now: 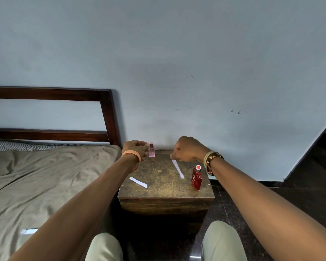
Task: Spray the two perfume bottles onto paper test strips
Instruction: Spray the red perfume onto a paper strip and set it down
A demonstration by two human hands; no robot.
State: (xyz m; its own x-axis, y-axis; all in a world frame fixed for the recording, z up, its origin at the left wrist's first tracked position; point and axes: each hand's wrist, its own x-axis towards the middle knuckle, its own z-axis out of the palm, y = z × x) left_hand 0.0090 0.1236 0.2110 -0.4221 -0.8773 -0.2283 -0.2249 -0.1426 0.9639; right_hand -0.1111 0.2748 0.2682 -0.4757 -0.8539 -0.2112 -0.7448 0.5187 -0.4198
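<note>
A small pink perfume bottle [151,151] stands upright at the far edge of the wooden side table [164,187]. My left hand [135,149] is just left of it, fingers and thumb curved toward it with a narrow gap showing. A red perfume bottle [196,178] stands near the table's right edge. One white paper strip [178,169] lies across the middle of the table; my right hand [188,149] pinches its far end with fingers curled down. A second white strip [138,182] lies flat at the table's left front.
A bed [36,178] with an olive sheet and dark wooden headboard [107,113] sits close on the left; a white slip [29,231] lies on it. A pale wall rises right behind the table. Dark tiled floor [299,191] is on the right. My knees are below the table's front.
</note>
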